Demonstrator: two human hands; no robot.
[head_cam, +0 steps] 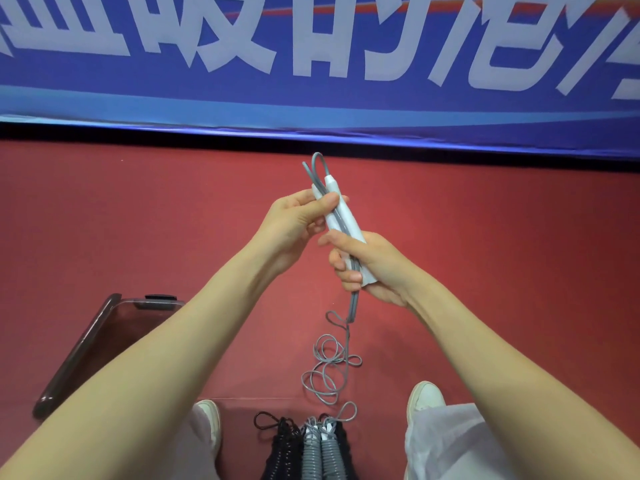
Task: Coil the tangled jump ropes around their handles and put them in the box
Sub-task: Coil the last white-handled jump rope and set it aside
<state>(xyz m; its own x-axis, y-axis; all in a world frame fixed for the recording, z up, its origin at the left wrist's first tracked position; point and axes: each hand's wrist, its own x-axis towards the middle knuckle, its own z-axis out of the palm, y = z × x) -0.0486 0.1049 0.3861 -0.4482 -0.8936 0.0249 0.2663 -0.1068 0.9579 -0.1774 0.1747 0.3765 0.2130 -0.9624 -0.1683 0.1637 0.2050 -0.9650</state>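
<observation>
Counted: left hand [294,223], right hand [367,268]; two white handles [348,218]; one loose grey rope [329,368]; one box [76,355]; two shoes [424,398].

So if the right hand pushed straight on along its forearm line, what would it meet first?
Probably the left hand, gripping the handles just beyond the right hand. The two hands look nearly touching, though depth is unclear.

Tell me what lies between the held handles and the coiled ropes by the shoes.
Head view: the grey rope's loose tangle, trailing from the handles onto the red floor.
</observation>
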